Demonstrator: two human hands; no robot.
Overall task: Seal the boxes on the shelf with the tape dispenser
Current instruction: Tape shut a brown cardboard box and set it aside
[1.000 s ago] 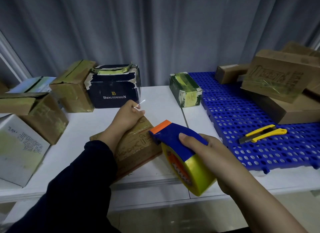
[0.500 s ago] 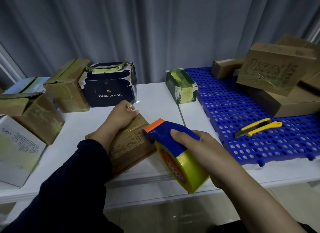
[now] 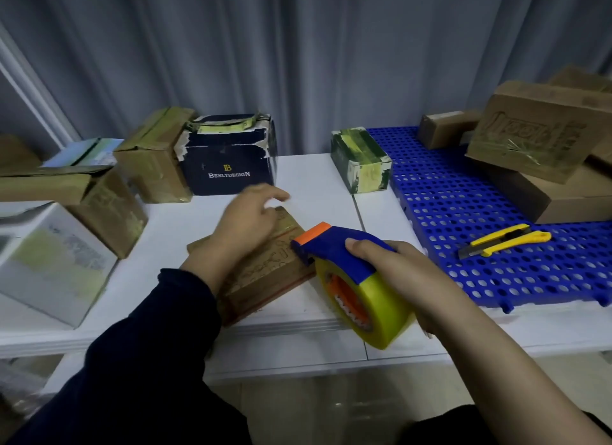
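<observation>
One tape dispenser [image 3: 347, 272] in play, blue body with an orange tip and a fat yellow roll, held at the front edge of the white shelf [image 3: 318, 186] with its tip right against the flat brown box [image 3: 265, 272] lying in the middle. Right hand [image 3: 407, 279] is wrapped tight around the dispenser, thumb over the blue top. Left hand [image 3: 245, 222] rests on the top of that flat box, fingers loosely spread and a bit blurry, so it's pressing rather than gripping anything. Box count as far as I can make out: the flat one, then on the left a white box [image 3: 49, 265], two worn cardboard ones [image 3: 102, 206] [image 3: 155, 156] and a navy Benlydesign box [image 3: 228, 163] at the back, plus a small green box [image 3: 361, 159] near the middle. On the right there's a blue perforated mat [image 3: 463, 212] with roughly four brown boxes [image 3: 536, 136] stacked on it, hard to separate them exactly. One yellow cutter [image 3: 503, 241] lies on the mat too, well apart from the hands.
</observation>
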